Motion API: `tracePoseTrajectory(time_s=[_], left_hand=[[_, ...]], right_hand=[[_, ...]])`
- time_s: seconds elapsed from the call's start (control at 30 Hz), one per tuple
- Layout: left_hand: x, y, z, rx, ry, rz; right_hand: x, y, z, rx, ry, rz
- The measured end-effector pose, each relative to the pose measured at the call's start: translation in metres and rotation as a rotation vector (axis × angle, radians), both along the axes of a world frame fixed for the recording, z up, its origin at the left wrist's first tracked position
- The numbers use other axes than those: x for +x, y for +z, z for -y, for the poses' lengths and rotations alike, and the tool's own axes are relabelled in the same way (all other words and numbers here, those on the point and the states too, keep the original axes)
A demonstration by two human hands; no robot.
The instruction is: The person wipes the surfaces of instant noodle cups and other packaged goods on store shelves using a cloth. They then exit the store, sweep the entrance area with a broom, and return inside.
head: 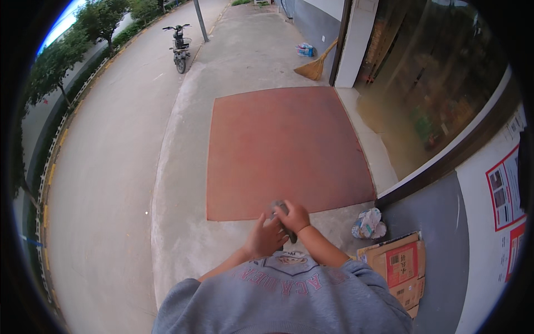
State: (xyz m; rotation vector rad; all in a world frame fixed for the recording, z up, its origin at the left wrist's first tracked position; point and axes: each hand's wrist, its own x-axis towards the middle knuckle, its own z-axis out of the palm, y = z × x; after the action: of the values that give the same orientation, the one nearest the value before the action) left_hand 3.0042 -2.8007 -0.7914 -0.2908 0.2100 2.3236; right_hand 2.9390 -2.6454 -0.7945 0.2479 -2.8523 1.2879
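In front of my chest, both hands meet over the near edge of a red floor mat (283,154). My right hand (295,217) is closed around a dark grey, elongated object (293,237). One end of it sticks out below the hand; the upper end is blurred, and its exact kind is unclear. My left hand (263,236) is right beside it, thumb raised and fingers bent towards the object. Whether the left fingers grip it or only touch it cannot be made out. The grey sweatshirt (283,300) fills the bottom of the view.
To the right are flattened cardboard boxes (402,267), a crumpled white bundle (369,224) and a glass doorway (421,87). Ahead, a straw broom (313,69) leans by a blue plastic pack (305,50). A scooter (180,48) stands near a pole (200,21) on the road side.
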Motion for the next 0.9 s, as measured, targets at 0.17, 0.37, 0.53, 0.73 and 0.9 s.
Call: tracePoseTrajectory(time_s=[0.17,0.37,0.53,0.73,0.9], left_hand=[[-0.187,0.103,-0.055,-0.382,-0.29,-0.426],[-0.381,0.092,-0.111,-0.631,-0.604,-0.515],[-0.518,0.08,-0.176,-0.648,-0.642,-0.381],[-0.694,0.086,-0.231,-0.577,-0.281,-0.089],[-0.82,0.106,-0.25,-0.293,0.08,0.012]], right_hand=[[-0.126,0.002,-0.124,0.116,-0.32,0.233],[-0.202,-0.021,-0.253,-0.641,-1.089,0.184],[-0.34,-0.005,-0.261,-1.151,-1.115,0.075],[-0.576,0.067,-0.234,-0.614,-0.195,-0.009],[-0.735,0.117,-0.241,0.063,0.313,-0.283]])
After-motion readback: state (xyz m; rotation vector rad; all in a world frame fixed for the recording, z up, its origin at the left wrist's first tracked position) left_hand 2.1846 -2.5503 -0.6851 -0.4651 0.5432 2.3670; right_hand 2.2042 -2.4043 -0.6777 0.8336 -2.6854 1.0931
